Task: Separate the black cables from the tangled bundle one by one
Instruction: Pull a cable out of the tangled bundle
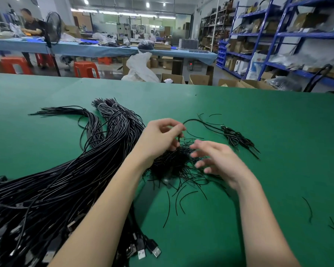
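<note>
On the green desk [239, 116], the left hand [160, 135] pinches one thin black cable [196, 120] between its fingertips, lifted just above the tangled bundle [174, 162]. The right hand [216, 160] hovers over the bundle, blurred, fingers loosely spread and grasping nothing. A small pile of separated cables [237, 137] lies further right.

Two bare hands are working over the green tabletop [258, 116]: the left hand [158, 137] and the right hand [218, 160]. Three heaps of black wire are lying there: one tangled bundle [174, 164] mid-table, one small pile of separated ties [235, 137] toward the right edge, one big sheaf of USB cables [66, 180] running off the left edge. Individual strands are too many to count. Three orange stools [86, 69] are standing beyond the far edge.
</note>
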Motion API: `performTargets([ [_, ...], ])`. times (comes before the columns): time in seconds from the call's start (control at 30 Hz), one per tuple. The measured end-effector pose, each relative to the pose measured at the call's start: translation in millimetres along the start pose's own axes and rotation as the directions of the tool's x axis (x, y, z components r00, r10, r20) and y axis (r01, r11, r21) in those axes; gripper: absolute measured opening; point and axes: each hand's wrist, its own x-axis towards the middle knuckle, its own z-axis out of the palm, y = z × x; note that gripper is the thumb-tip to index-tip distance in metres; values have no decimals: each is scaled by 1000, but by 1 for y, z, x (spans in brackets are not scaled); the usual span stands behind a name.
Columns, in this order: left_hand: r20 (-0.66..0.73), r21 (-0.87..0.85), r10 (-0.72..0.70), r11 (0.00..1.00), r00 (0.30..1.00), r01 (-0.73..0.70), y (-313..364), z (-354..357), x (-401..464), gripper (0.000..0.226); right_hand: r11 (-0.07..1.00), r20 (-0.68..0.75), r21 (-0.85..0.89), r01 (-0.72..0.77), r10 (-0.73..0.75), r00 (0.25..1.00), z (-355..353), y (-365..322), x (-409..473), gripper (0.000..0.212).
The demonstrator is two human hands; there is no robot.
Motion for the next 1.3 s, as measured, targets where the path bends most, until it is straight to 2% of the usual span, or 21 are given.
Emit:
performTargets([
  [0.07, -17, -221, -26, 975, 1000, 21, 0, 5, 2, 14, 997, 202, -49, 59, -48, 978, 8, -3, -3, 20],
  [0.1, -24, -283, -31, 959, 999, 23, 0, 5, 3, 14, 992, 234, -85, 98, -75, 969, 11, -4, -3, 18],
  [0.17, -48, -331, -30, 944, 998, 12, 1, 3, 5, 13, 980, 217, -109, 167, -141, 966, 16, -7, -2, 10],
  [0.23, -76, -330, -18, 944, 997, -8, -1, -2, 7, 12, 981, 204, -26, 193, -184, 962, 17, -9, -2, 10],
  [0.3, -82, -208, 12, 978, 997, -29, -3, -6, 8, 15, 977, 189, 111, 182, -201, 961, 16, -14, -3, 11],
  [0.37, -60, 198, 169, 968, 984, -154, -10, -11, 6, 31, 956, 142, 250, 155, -195, 970, 15, -21, -4, 10],
  [0.43, 64, 566, 407, 737, 911, -369, -16, -15, 3, 61, 943, 121, 306, 131, -175, 977, 13, -30, -7, 8],
  [0.47, 135, 632, 499, 622, 856, -463, -17, -15, 2, 73, 951, 151, 288, 111, -160, 976, 12, -35, -9, 7],
  [0.53, 218, 655, 618, 480, 755, -583, -12, -10, 3, 80, 981, 282, 184, 62, -114, 953, 11, -45, -17, 11],
  [0.63, 339, 625, 661, 373, 670, -685, -11, 3, 6, 71, 997, 494, 70, -10, -26, 869, 12, -58, -30, 26],
  [0.67, 392, 558, 634, 412, 666, -721, -14, 6, 7, 58, 999, 541, 31, -13, -6, 841, 13, -62, -34, 33],
  [0.7, 403, 475, 596, 513, 694, -715, -16, 9, 5, 40, 1000, 564, -30, 2, 16, 825, 14, -64, -37, 39],
  [0.73, 382, 379, 526, 661, 760, -648, -17, 12, 2, 22, 994, 552, -107, 29, 35, 833, 13, -66, -38, 46],
  [0.77, 337, 301, 432, 792, 836, -531, -17, 14, 0, 20, 982, 500, -176, 63, 34, 865, 12, -68, -39, 54],
  [0.8, 278, 269, 356, 863, 892, -428, -16, 16, -1, 37, 971, 418, -213, 106, -8, 908, 10, -69, -38, 59],
  [0.87, 203, 206, 284, 923, 937, -325, -17, 16, 1, 52, 954, 184, -210, 215, -178, 967, 4, -67, -32, 54],
  [0.93, 176, -50, 169, 985, 970, -163, -15, 15, 3, 53, 899, -26, -278, 339, -360, 933, 3, -58, -24, 25],
  [0.97, 185, -189, 82, 981, 979, -47, -14, 15, 5, 51, 878, -52, -297, 375, -407, 912, 6, -52, -19, 12],
  [1.1, 184, -472, -141, 855, 973, 214, -9, 15, 8, 46, 892, -110, -280, 354, -396, 911, 26, -23, 1, 22],
  [1.2, 242, -567, -202, 764, 949, 307, -4, 5, 8, 45, 946, 98, -224, 236, -219, 971, 33, -12, 6, 31],
  [1.3, 246, -540, -263, 762, 933, 358, 2, -3, 6, 42, 962, 225, -184, 203, -160, 961, 39, -8, 6, 43],
])
